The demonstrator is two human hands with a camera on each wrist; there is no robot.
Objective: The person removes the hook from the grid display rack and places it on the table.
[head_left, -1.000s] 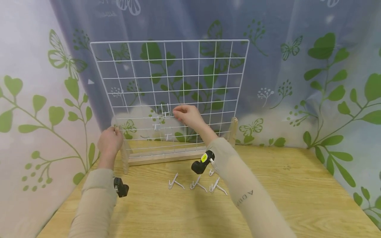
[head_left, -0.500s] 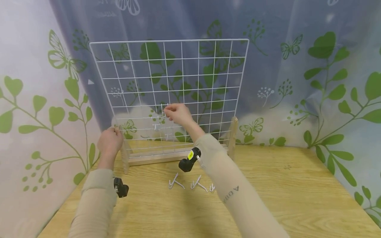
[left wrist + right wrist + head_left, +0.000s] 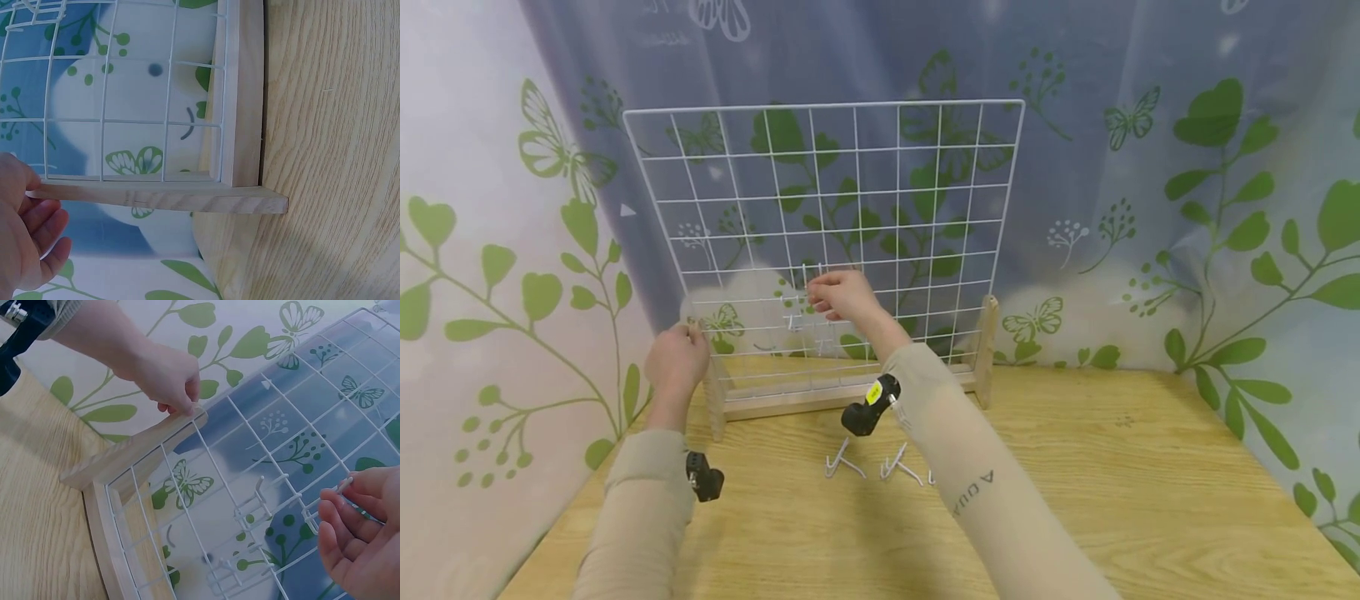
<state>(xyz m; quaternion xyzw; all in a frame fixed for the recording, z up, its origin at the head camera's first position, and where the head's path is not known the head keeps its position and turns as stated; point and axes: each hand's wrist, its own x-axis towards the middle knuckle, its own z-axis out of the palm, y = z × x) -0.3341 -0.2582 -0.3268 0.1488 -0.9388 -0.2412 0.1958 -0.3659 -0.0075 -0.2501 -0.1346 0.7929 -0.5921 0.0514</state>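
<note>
A white wire grid [image 3: 917, 149] stands upright in a wooden stand [image 3: 850, 392]. My left hand [image 3: 677, 360] grips the top of the stand's left wooden post [image 3: 206, 201], thumb on one side and fingers curled below. In front of the grid's lower middle, my right hand [image 3: 848, 298] pinches the prong of a white wire hook [image 3: 309, 520] between thumb and finger. That hook sits against the grid wires; its exact seating is partly hidden by the fingers. Another white hook [image 3: 261, 490] hangs beside it, and one more hook [image 3: 228, 573] lies lower on the grid.
Two white hooks lie on the wooden table [image 3: 1150, 483] in front of the stand: a left hook [image 3: 844, 460] and a right hook [image 3: 900, 467]. Part of another shows beside the right sleeve [image 3: 977, 467]. A patterned curtain [image 3: 1075, 208] hangs behind the grid.
My right hand has moved left along the grid to the hook and dipped slightly, its sleeve now covering some table hooks. The left hand keeps its place on the post.
</note>
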